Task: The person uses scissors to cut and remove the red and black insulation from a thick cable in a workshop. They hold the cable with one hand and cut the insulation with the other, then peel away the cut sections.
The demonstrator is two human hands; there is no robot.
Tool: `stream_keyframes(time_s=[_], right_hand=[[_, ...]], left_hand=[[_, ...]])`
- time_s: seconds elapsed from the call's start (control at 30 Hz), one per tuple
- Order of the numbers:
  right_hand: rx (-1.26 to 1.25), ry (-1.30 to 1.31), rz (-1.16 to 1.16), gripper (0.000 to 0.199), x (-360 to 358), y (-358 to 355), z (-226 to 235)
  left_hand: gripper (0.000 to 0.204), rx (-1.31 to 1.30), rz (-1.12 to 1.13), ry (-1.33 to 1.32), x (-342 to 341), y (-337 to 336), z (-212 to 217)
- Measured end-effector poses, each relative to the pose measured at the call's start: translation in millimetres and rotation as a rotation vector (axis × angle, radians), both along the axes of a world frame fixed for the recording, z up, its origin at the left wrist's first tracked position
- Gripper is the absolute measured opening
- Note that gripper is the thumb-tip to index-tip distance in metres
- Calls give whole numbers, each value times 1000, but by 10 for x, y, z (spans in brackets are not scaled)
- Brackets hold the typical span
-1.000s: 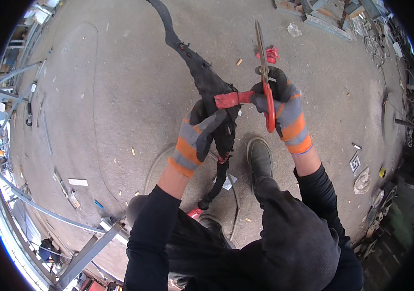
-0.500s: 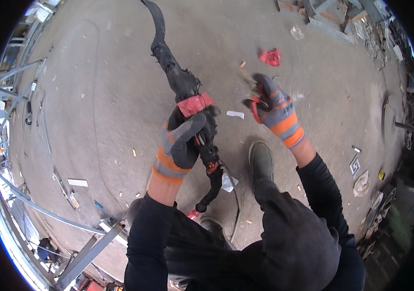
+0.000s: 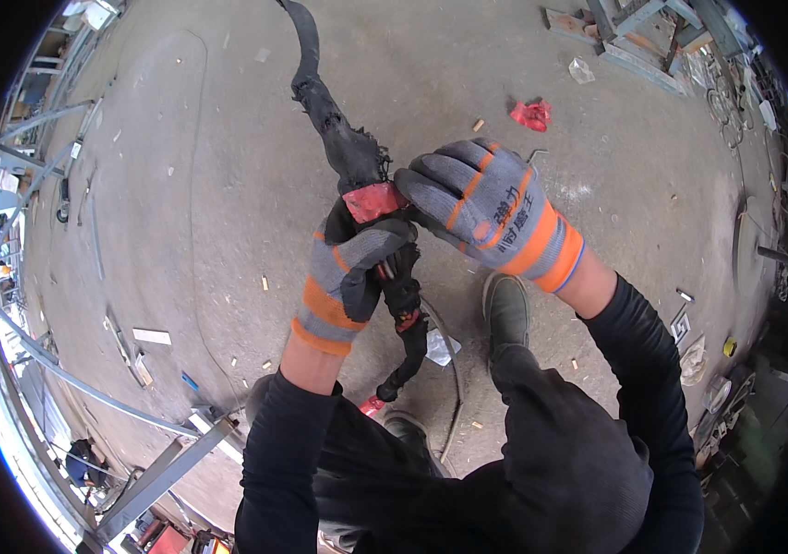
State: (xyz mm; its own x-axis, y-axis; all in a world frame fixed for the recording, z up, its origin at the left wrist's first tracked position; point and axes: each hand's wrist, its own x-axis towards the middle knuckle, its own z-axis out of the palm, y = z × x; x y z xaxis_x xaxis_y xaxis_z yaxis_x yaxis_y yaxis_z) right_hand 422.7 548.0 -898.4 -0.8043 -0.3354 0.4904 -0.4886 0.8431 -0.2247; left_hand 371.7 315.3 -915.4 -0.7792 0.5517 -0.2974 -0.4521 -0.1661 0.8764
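A thick black cable-like bundle (image 3: pixel 343 148), ragged with wrapping, runs from the top of the view down between my legs. Around its middle sits a red tape band (image 3: pixel 373 202). My left hand (image 3: pixel 357 263), in a grey and orange glove, is closed round the bundle just below that band, thumb across the front. My right hand (image 3: pixel 477 198), gloved alike, has its fingers curled against the band's right end. Whatever those fingers hold is hidden behind the glove. Lower down, the bundle shows red patches (image 3: pixel 407 320) and a red end (image 3: pixel 372 405).
Beyond my right hand a crumpled red scrap (image 3: pixel 531 115) lies on the concrete floor (image 3: pixel 255 138). A clear plastic piece (image 3: pixel 441 347) is beside my right shoe (image 3: pixel 507 309). Metal frames (image 3: pixel 158 480) stand at the left, and a steel structure (image 3: pixel 643 60) at the far right.
My right hand has come left from above the floor to the red band; the red and dark object in it is now hidden. My left hand keeps its hold on the bundle.
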Motion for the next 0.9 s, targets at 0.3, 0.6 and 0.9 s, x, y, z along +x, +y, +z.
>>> stream_keyframes(time_s=[0.3, 0.6, 0.9], right_hand=[[305, 34, 152, 45, -329, 72, 256], [124, 215, -26, 34, -992, 531, 259], [-407, -387, -700, 29, -417, 2259, -1289]], left_hand=[[22, -167, 6, 143, 27, -77, -40], [29, -237, 62, -14, 179, 17, -66], [50, 20, -48, -98, 69, -297, -194]])
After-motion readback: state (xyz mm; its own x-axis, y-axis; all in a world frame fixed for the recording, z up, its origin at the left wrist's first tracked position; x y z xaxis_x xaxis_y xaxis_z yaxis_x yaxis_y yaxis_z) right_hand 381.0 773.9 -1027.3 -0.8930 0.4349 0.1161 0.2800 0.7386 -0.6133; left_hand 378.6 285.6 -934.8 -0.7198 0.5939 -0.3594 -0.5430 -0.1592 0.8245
